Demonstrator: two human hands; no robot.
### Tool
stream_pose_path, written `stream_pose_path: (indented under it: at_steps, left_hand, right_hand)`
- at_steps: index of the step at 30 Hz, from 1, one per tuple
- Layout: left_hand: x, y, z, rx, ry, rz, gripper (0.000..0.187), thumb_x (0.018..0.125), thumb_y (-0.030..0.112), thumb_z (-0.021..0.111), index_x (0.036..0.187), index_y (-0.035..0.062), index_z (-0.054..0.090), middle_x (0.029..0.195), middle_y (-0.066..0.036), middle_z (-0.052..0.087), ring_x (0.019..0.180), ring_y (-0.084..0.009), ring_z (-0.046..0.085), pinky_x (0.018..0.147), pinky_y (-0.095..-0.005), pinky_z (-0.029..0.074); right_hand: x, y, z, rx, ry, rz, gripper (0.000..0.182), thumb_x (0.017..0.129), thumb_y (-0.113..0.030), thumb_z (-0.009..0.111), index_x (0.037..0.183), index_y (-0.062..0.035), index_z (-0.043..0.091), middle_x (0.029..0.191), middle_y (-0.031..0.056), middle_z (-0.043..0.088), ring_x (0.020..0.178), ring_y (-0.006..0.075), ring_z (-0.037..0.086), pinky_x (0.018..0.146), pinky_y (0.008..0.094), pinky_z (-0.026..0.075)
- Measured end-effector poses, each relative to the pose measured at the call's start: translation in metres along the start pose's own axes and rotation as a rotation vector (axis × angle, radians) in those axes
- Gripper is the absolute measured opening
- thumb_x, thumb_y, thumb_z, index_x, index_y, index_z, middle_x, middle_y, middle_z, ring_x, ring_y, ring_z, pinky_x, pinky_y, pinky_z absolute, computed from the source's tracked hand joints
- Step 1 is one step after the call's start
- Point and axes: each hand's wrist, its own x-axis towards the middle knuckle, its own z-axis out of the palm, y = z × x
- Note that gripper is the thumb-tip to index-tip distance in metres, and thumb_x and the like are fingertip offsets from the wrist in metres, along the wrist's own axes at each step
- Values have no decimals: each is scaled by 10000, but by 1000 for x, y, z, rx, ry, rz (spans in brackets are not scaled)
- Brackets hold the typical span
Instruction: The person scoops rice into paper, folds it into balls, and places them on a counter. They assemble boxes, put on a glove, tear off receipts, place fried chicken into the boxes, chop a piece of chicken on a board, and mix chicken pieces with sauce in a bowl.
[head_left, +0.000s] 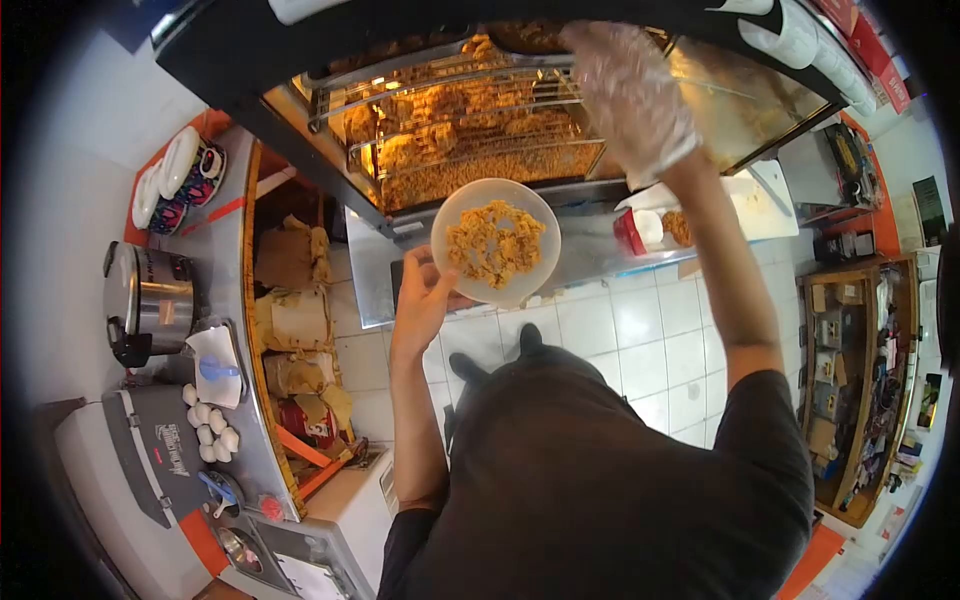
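My left hand (424, 292) grips a translucent white plastic bowl (547, 272) by its left rim, thumb on the near side. Golden fried crumbs (497, 243) lie in the bowl. In a clear plastic glove, my right hand (630, 95) is raised at the upper edge of the glass food warmer (380, 217); its fingers are blurred under the glove, and I cannot tell what they hold. Behind the bowl, fried chicken pieces (440, 110) sit on the warmer's wire racks, above a bed of loose crumbs (480, 172).
Below the warmer runs a metal counter (600, 240) with a red-and-white box (640, 232) and a white cutting board (765, 205) at right. A rice cooker (165, 300) and several white wrapped bundles (212, 425) stand on the left counter. Shelves (850, 390) fill the right side.
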Motion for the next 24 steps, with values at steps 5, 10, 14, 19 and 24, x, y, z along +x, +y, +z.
stream_pose_path:
  at_steps: [5, 10, 14, 19, 24]
  left_hand:
    - [-13, -20, -14, -7, 55, 35, 377, 972, 70, 497, 1294, 9, 311, 1138, -199, 578, 906, -257, 682, 721, -343, 617]
    - [-21, -36, -20, -132, 43, -9, 397, 949, 30, 508, 1283, 1, 296, 1158, -216, 547, 916, -257, 680, 751, -344, 615]
    - [-21, -56, -28, -147, 23, -33, 409, 963, 81, 524, 1308, 26, 312, 1175, -190, 566, 948, -239, 671, 728, -350, 617]
    - [-16, -60, -37, -139, 25, -13, 419, 961, 87, 526, 1315, 29, 310, 1168, -199, 555, 960, -250, 669, 731, -341, 622]
    - [-16, -46, -46, -90, 46, 11, 406, 955, 42, 511, 1300, 11, 301, 1146, -216, 544, 873, -245, 695, 740, -330, 619]
  right_hand:
    - [-40, -6, 36, -243, -216, -128, 390, 991, -211, 469, 1346, -50, 492, 1328, 193, 535, 1205, 307, 542, 997, 434, 447]
    - [-54, 4, 73, -264, -336, -127, 391, 989, -206, 471, 1348, -52, 490, 1331, 192, 534, 1205, 308, 543, 998, 432, 447]
    - [-35, 22, 81, -316, -374, -159, 392, 987, -202, 472, 1350, -54, 488, 1334, 191, 533, 1204, 308, 543, 998, 431, 447]
    - [-20, 32, 76, -369, -413, -160, 393, 985, -197, 473, 1351, -56, 486, 1337, 189, 531, 1204, 308, 543, 999, 430, 447]
    - [-14, 43, 70, -406, -420, -122, 394, 983, -192, 474, 1353, -58, 485, 1340, 188, 530, 1203, 308, 544, 1000, 429, 448]
